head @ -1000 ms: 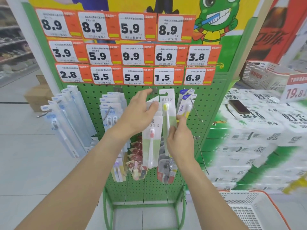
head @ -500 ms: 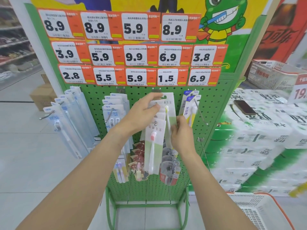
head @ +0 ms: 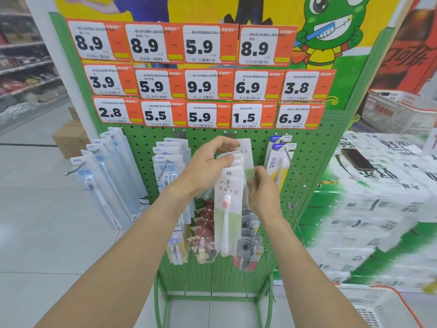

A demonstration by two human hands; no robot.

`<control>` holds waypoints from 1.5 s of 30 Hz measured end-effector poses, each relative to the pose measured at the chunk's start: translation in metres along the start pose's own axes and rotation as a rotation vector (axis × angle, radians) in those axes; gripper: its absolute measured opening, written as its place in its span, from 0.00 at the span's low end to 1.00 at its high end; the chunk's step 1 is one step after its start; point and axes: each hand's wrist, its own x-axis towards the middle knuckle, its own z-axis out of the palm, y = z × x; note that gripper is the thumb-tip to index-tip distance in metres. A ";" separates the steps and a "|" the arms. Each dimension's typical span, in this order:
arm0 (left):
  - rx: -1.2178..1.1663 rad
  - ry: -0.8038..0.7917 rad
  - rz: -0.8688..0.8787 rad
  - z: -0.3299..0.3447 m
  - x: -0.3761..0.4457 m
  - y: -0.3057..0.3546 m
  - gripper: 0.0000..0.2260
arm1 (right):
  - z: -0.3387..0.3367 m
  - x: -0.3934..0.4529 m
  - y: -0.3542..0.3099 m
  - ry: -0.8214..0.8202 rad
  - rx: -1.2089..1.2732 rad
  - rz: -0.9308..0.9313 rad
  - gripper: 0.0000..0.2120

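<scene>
- Toothbrush pack [head: 246,153], white card up top and green lower down, sits flat against the green pegboard rack [head: 314,147], middle column, right under the rows of orange price tags [head: 201,86].
- Right hand [head: 262,195] is just below and to the right of it. The thumb and fingers are closed on the card's green right edge, so it's a pinch and not a full fist.
- Left hand [head: 208,162] comes in from the other side, level with the top of the card. Its index finger is curled over the tops of the hanging packs [head: 228,209] and the thumb presses their fronts, so it's clamped on that bunch.
- The held pack is the rearmost one, tucked behind the bunch. The front pack in the bunch shows a pink-bristled brush hanging straight down.
- Can't tell if the held pack's hole is actually on the hook, since the left hand's fingers cover that spot.
- More stuff around: blue-white packs [head: 111,176] on the far left hooks, "NEW" packs [head: 169,162] beside the left wrist, and a yellow-white pack [head: 277,159] on the hook just to the right.
- There's a phone [head: 357,159] lying on the stacked tissue bales [head: 383,204] to the right, and the corner of a shopping basket [head: 378,308] at the bottom right.
</scene>
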 end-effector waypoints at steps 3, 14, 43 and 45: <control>0.015 -0.002 0.008 -0.001 0.001 -0.001 0.12 | 0.002 0.005 -0.002 -0.011 -0.052 0.000 0.05; -0.052 0.129 0.081 0.016 -0.058 -0.013 0.42 | 0.008 0.019 0.000 -0.081 -0.176 0.025 0.07; -0.087 0.081 -0.047 0.032 -0.057 -0.044 0.47 | -0.008 0.013 -0.010 -0.100 -0.367 -0.027 0.12; -0.089 0.082 -0.046 0.031 -0.057 -0.043 0.46 | -0.004 0.015 -0.009 -0.150 -0.336 -0.018 0.09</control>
